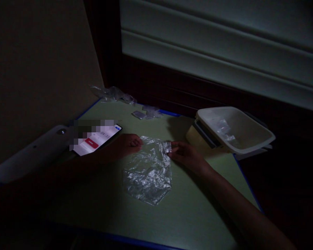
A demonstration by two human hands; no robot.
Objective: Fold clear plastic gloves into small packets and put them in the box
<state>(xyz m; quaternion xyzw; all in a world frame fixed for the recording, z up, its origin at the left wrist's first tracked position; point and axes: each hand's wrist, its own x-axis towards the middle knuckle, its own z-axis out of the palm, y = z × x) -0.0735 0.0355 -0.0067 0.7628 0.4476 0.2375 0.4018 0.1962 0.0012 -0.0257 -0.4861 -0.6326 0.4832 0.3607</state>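
Observation:
A crumpled clear plastic bag (148, 173) lies spread on the pale green table (198, 208), its lower corner pointing toward me. At the bag's upper left corner, my left hand (131, 141) is closed, fingers curled on the plastic edge. My right hand (184, 152) pinches the upper right edge between thumb and fingertips. Both forearms reach in from the lower sides of the picture. The light is dim, so fine detail of the fingers is hard to make out.
A phone (94, 140) with a lit screen lies left of my left hand. A plastic tub (237, 149) at the right holds crumpled clear plastic (224, 128). More clear plastic (112, 93) and small folded pieces (139, 115) lie along the far edge. A white object (33, 152) stands at the left.

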